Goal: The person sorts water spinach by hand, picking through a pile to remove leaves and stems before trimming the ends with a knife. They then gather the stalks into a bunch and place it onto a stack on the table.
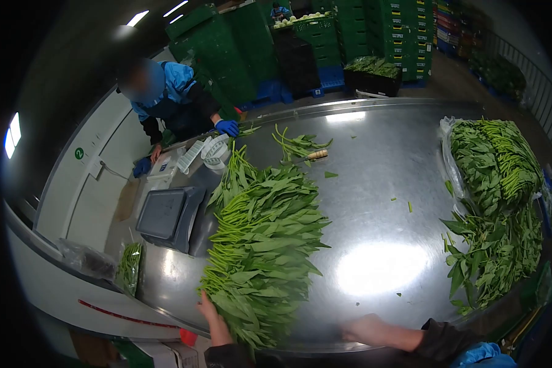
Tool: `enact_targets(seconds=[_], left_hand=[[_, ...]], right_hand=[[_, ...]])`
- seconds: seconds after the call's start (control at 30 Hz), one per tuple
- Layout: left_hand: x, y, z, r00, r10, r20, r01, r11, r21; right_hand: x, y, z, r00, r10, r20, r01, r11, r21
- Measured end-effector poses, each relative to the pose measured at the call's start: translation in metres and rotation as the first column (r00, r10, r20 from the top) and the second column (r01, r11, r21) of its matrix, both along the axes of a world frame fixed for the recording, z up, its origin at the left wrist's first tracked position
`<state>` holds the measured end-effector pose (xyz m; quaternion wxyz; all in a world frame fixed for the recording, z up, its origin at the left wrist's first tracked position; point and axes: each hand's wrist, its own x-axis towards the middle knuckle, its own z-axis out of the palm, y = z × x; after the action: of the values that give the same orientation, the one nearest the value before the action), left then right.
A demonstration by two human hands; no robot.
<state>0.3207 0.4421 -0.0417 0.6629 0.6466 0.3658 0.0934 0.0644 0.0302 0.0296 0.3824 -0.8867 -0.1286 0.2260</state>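
Observation:
A long row of leafy water spinach (pixel 264 239) lies across the steel table, stems to the left and leaves to the right. My left hand (pixel 212 316) is at the near end of this row, touching the cut stem ends with its fingers stretched out. Over the table's near edge, my right hand (pixel 374 331) is apart from the greens and smeared by motion; its fingers cannot be made out. A wooden-handled knife (pixel 318 154) lies beyond the row, its blade partly under a few loose stems (pixel 294 142).
Bagged greens (pixel 494 162) and a loose heap (pixel 500 257) lie at the right of the steel table (pixel 374 202). A grey tub (pixel 165 211), white tape rolls (pixel 214 150) and a packed bag (pixel 129 267) are left. A blue-gloved co-worker (pixel 172 92) stands at the far left. Green crates (pixel 398 43) are behind.

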Motion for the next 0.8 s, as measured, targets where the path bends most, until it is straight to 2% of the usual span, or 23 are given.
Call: enact_targets(seconds=[0.07, 0.1, 0.17, 0.2, 0.27, 0.3, 0.37, 0.4, 0.43, 0.5, 0.57, 0.73, 0.8], left_hand=[[-0.011, -0.030, 0.028, 0.974, 0.147, 0.173, -0.197, 0.928, 0.315], [-0.019, -0.039, 0.039, 0.974, 0.146, 0.176, -0.196, 0.929, 0.314], [-0.037, -0.056, 0.061, 0.938, -0.112, 0.329, -0.154, 0.715, 0.682], [-0.046, -0.071, 0.075, 0.937, -0.113, 0.331, -0.154, 0.716, 0.680], [-0.063, -0.107, 0.102, 0.835, -0.317, 0.451, -0.107, 0.709, 0.697], [-0.070, -0.119, 0.108, 0.834, -0.318, 0.452, -0.107, 0.710, 0.696], [-0.083, -0.142, 0.116, 0.740, -0.497, 0.454, 0.037, 0.704, 0.710], [-0.091, -0.159, 0.121, 0.716, -0.516, 0.471, 0.069, 0.723, 0.687], [-0.097, -0.169, 0.116, 0.715, -0.516, 0.472, 0.069, 0.723, 0.687], [-0.110, -0.185, 0.103, 0.599, -0.686, 0.412, 0.247, 0.648, 0.720], [-0.126, -0.207, 0.096, 0.562, -0.754, 0.340, 0.389, 0.604, 0.695], [-0.179, -0.254, 0.048, 0.417, -0.888, 0.195, 0.748, 0.457, 0.480], [-0.201, -0.271, 0.039, 0.378, -0.909, 0.174, 0.808, 0.416, 0.418]], right_hand=[[-0.001, -0.002, 0.003, 1.000, -0.007, -0.007, 0.007, 1.000, -0.022], [-0.001, -0.002, 0.003, 1.000, -0.005, -0.016, 0.005, 0.999, -0.033], [-0.001, -0.003, 0.006, 1.000, -0.005, -0.025, 0.004, 0.999, -0.046], [-0.001, -0.004, 0.008, 0.999, -0.009, -0.033, 0.008, 1.000, -0.028], [-0.001, -0.006, 0.013, 0.999, -0.014, -0.043, 0.014, 1.000, -0.012], [0.000, -0.007, 0.017, 0.998, 0.003, -0.068, -0.005, 1.000, -0.028], [0.001, -0.008, 0.024, 0.995, 0.020, -0.093, -0.024, 0.999, -0.044], [0.001, -0.008, 0.026, 0.995, 0.021, -0.094, -0.026, 0.998, -0.053], [0.001, -0.009, 0.027, 0.995, 0.021, -0.094, -0.027, 0.998, -0.063], [0.000, -0.012, 0.025, 0.995, 0.022, -0.096, -0.028, 0.998, -0.063], [-0.003, -0.013, 0.020, 0.995, 0.023, -0.096, -0.029, 0.998, -0.062], [-0.008, -0.019, 0.008, 0.999, 0.005, -0.035, -0.008, 0.995, -0.097], [-0.008, -0.022, 0.009, 0.998, -0.004, -0.069, -0.002, 0.996, -0.091]])
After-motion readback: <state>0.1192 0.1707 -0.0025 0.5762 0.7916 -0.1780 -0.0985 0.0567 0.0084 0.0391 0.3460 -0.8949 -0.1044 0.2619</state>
